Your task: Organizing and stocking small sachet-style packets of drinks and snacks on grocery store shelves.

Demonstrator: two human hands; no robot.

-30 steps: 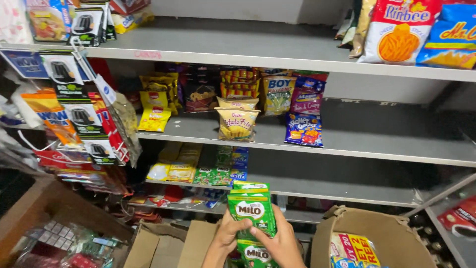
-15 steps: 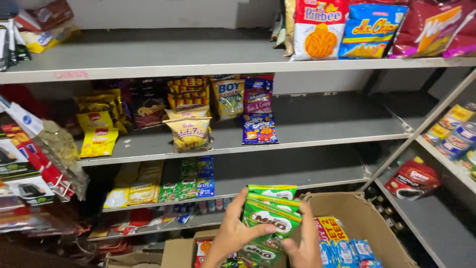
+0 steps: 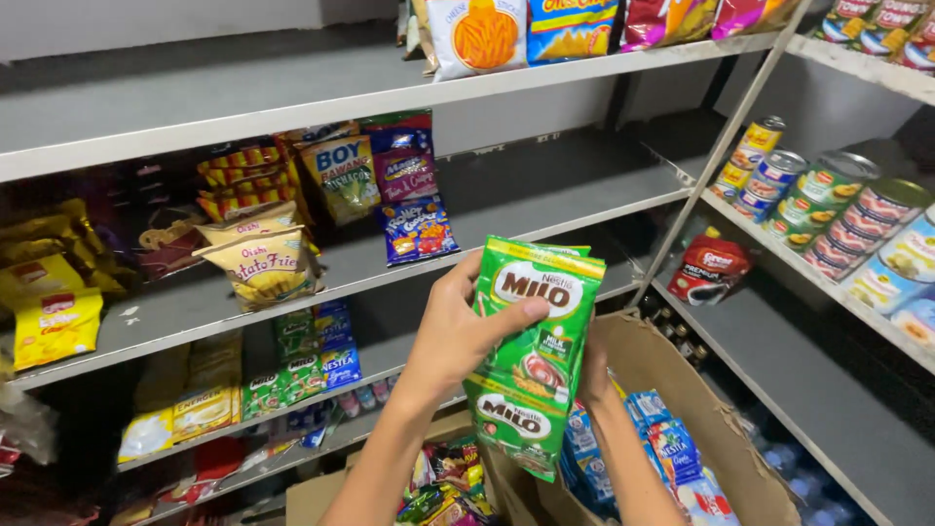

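Observation:
I hold a stack of green drink-powder sachets [image 3: 534,351] upright in front of the shelves. My left hand [image 3: 458,326] grips the stack from its left side, thumb across the front of the top sachet. My right hand [image 3: 591,375] supports the stack from behind and is mostly hidden by it. Below the sachets stands an open cardboard box [image 3: 682,390] with blue and white packets [image 3: 672,453] inside.
Grey metal shelves [image 3: 545,214] carry snack bags [image 3: 263,258] and small sachets [image 3: 302,370]. Tin cans [image 3: 828,195] and a red pouch [image 3: 709,268] sit on the right-hand shelves. More snack bags [image 3: 487,34] line the top shelf. A second box of colourful packets [image 3: 443,487] sits low.
My view has swung to the right, bringing the cans into sight. The sachets have risen higher in my hands, above the open box.

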